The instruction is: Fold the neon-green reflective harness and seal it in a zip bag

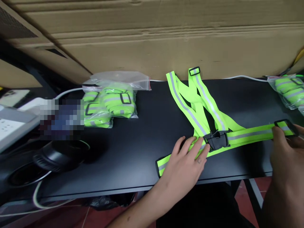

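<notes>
A neon-yellow reflective harness vest (251,135) with grey stripes is spread on the black table. Its shoulder straps reach toward the cardboard, crossing one another. At the middle of its waist belt sits a fastened-looking black buckle (216,140). My left hand (186,163) lies over the belt just left of the buckle, fingers spread and pressing down. Between the thumb and fingers of my right hand (285,152) is the belt's right end, by a black slider (283,123); the fingers behind it are partly hidden. A second slider (157,167) ends the belt's left side.
Bagged folded harnesses (118,100) lie at the left back, and another bag (289,90) at the right edge. Cardboard (152,50) walls the back. Black headphones (57,155), a white power strip (14,123) and cables occupy the left end.
</notes>
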{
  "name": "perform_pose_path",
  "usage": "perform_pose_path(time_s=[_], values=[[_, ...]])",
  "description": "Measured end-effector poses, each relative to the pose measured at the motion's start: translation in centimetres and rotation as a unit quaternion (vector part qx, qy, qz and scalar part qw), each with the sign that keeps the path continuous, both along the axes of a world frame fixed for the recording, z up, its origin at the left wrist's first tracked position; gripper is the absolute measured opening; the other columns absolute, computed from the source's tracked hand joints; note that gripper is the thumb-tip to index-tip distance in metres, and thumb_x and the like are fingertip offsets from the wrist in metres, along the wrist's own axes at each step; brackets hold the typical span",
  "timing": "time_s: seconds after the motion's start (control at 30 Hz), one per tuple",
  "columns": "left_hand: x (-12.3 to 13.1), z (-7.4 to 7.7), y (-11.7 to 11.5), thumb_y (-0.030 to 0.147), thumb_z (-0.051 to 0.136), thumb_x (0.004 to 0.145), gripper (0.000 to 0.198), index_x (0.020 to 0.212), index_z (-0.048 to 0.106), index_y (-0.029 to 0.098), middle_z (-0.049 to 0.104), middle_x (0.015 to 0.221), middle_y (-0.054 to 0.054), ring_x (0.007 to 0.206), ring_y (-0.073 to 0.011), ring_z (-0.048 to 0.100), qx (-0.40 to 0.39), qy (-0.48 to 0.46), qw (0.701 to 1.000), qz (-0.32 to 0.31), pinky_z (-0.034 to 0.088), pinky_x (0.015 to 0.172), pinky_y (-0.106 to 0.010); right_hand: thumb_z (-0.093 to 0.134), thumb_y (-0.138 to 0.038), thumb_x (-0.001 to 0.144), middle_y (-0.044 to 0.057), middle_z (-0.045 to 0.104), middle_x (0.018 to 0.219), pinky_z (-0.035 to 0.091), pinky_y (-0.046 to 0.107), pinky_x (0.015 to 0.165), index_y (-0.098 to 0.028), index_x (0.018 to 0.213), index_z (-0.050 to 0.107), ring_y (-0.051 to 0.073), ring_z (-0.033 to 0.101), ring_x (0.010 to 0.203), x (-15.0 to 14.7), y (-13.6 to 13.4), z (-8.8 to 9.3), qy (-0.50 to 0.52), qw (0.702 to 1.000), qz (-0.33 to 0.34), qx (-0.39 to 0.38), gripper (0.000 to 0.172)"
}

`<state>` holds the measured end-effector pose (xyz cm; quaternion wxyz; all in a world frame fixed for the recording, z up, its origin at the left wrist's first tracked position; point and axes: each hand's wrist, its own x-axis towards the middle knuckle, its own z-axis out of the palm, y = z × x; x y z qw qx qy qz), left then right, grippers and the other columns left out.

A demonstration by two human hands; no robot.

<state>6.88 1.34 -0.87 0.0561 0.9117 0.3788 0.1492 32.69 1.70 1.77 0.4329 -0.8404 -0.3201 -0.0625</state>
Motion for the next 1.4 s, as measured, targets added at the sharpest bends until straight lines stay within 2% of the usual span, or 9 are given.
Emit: perform_pose_path(time_s=[0.2, 0.37, 0.6, 0.73, 0.93, 1.1, 1.2, 1.33, 1.4], values=[[-0.1, 0.0, 0.0, 0.033, 0.043, 0.104, 0.040, 0.139, 0.053, 0.017, 0.058, 0.142, -0.007, 0.130, -0.0272, 0.050, -0.037, -0.012, 0.999, -0.004, 0.036, 0.112, -0.050, 0.067, -0.021, 0.090, 0.009, 0.077, 0.107, 0.060, 0.044, 0.087, -0.021, 0.123, 0.070, 0.029, 0.075, 0.097, -7.5, -2.0, -1.5, -0.279, 0.926, 0.256, 0.003, 0.033], [-0.3, 0.2, -0.1, 0.031, 0.047, 0.103, 0.037, 0.136, 0.056, 0.017, 0.058, 0.142, -0.007, 0.133, -0.0258, 0.048, -0.041, -0.029, 0.999, -0.001, 0.035, 0.114, -0.046, 0.059, -0.013, 0.094, 0.012, 0.068, 0.130, 0.050, 0.050, 0.110, -0.016, 0.134, 0.059, 0.027, 0.062, 0.126, -8.1, -2.7, -3.5, -0.249, 0.834, 0.491, -0.028, 0.040], [-6.3, 0.9, -2.6, 0.035, 0.062, 0.093, 0.040, 0.130, 0.061, 0.019, 0.065, 0.123, -0.013, 0.107, -0.0364, 0.061, -0.048, -0.003, 0.991, 0.124, 0.054, 0.083, -0.053, 0.055, -0.017, 0.097, 0.016, 0.059, 0.141, 0.048, 0.062, 0.106, -0.013, 0.137, 0.057, 0.037, 0.045, 0.139, -6.2, -3.2, -3.3, -0.280, 0.811, 0.506, -0.089, 0.040], [-9.6, 1.5, -3.7, 0.028, 0.060, 0.094, 0.034, 0.128, 0.061, 0.025, 0.066, 0.111, -0.006, 0.081, -0.0197, 0.067, -0.168, -0.117, 0.972, 0.120, 0.059, 0.068, -0.033, 0.055, -0.012, 0.095, 0.021, 0.059, 0.132, 0.056, 0.054, 0.097, -0.014, 0.133, 0.061, 0.034, 0.058, 0.124, -6.6, -3.3, -3.4, -0.273, 0.819, 0.500, -0.072, 0.038], [-8.3, 3.2, -2.1, 0.021, 0.077, 0.078, 0.024, 0.100, 0.069, 0.020, 0.062, 0.098, -0.003, 0.075, -0.0137, 0.066, -0.355, -0.433, 0.805, 0.194, 0.057, 0.058, -0.021, 0.059, -0.009, 0.091, 0.012, 0.070, 0.116, 0.048, 0.054, 0.107, -0.013, 0.129, 0.064, 0.030, 0.060, 0.121, -7.5, -3.5, -3.4, -0.278, 0.816, 0.505, -0.038, 0.038], [-2.1, 5.1, 1.9, 0.019, 0.084, 0.067, 0.042, 0.101, 0.059, 0.018, 0.061, 0.094, -0.001, 0.063, -0.0091, 0.059, -0.389, -0.619, 0.641, 0.235, 0.055, 0.055, -0.023, 0.059, -0.013, 0.092, 0.007, 0.074, 0.117, 0.050, 0.048, 0.099, -0.016, 0.121, 0.068, 0.026, 0.064, 0.109, -8.7, -3.7, -3.0, -0.245, 0.832, 0.498, -0.022, 0.031], [2.4, 5.0, 3.7, 0.018, 0.082, 0.067, 0.043, 0.097, 0.052, 0.020, 0.059, 0.091, 0.002, 0.064, -0.0085, 0.058, -0.367, -0.596, 0.687, 0.196, 0.051, 0.055, -0.022, 0.055, -0.014, 0.093, 0.008, 0.074, 0.115, 0.049, 0.046, 0.100, -0.014, 0.115, 0.069, 0.026, 0.064, 0.108, -8.8, -3.8, -2.9, -0.216, 0.832, 0.511, -0.016, 0.026], [5.0, 3.1, 4.5, 0.026, 0.073, 0.081, 0.023, 0.096, 0.057, 0.020, 0.062, 0.090, -0.001, 0.078, -0.0152, 0.061, -0.307, -0.322, 0.896, 0.019, 0.053, 0.069, -0.029, 0.054, -0.013, 0.091, 0.009, 0.074, 0.087, 0.055, 0.046, 0.088, -0.015, 0.092, 0.072, 0.025, 0.064, 0.086, -8.3, -4.0, -3.2, -0.194, 0.838, 0.511, 0.008, 0.019], [4.6, 2.2, 4.4, 0.023, 0.056, 0.094, 0.010, 0.101, 0.061, 0.018, 0.065, 0.099, -0.005, 0.092, -0.0188, 0.062, -0.232, -0.215, 0.946, -0.063, 0.053, 0.083, -0.036, 0.053, -0.010, 0.090, 0.007, 0.071, 0.078, 0.058, 0.041, 0.078, -0.016, 0.086, 0.071, 0.022, 0.064, 0.077, -7.9, -4.2, -3.4, -0.152, 0.842, 0.515, 0.043, 0.019]])
